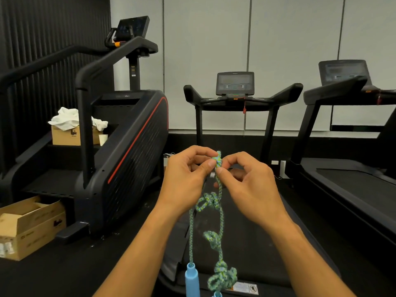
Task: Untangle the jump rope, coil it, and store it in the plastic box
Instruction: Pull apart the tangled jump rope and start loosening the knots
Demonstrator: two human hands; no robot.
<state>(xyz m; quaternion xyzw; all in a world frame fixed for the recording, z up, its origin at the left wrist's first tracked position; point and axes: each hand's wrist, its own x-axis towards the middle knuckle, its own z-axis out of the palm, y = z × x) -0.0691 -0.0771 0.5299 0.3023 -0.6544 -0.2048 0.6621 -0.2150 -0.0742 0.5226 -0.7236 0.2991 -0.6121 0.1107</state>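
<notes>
The green-and-yellow braided jump rope (220,211) hangs knotted between both hands at chest height; left hand (188,179) and right hand (246,185) pinch its top knot; it looks light, soft and limp, best held just beside each knot; the blue plastic handle (192,279) dangles below.

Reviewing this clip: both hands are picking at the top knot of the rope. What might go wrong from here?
1. The left hand and right hand pinch one knot; pulling the wrong strand may tighten it.
2. More knots hang below on the rope; the weight of the blue handle could cinch them.
3. No plastic box is in view, so storing may mean a search.
</notes>
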